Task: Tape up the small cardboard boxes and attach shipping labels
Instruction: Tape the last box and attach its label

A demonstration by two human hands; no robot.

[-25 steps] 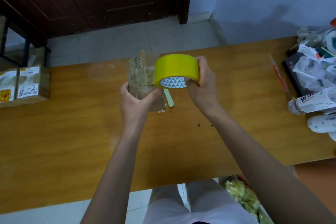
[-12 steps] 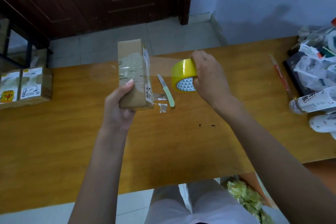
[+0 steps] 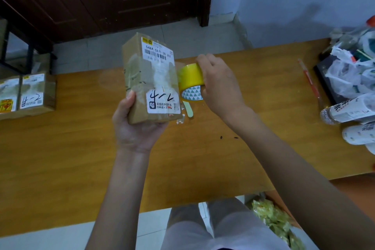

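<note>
so the box point(image 3: 151, 79) just got spun round in the left hand point(image 3: 136, 128). half a second back you only saw its narrow taped edge, now the wide face with the barcode label point(image 3: 158, 51) and the handwritten sticker point(image 3: 162, 100) points at the camera. meanwhile the tape roll point(image 3: 190, 80) has closed in from a stretched-out gap to right against the box's right edge, so my guess is the strip is getting wrapped around the next side (the clear tape itself is hard to make out).

grips: left hand cups the bottom corner, thumb up the left side, fingers curled underneath, held above the table point(image 3: 60, 148). right hand point(image 3: 220, 85) is curled over the roll's far side, holding it firmly.
</note>
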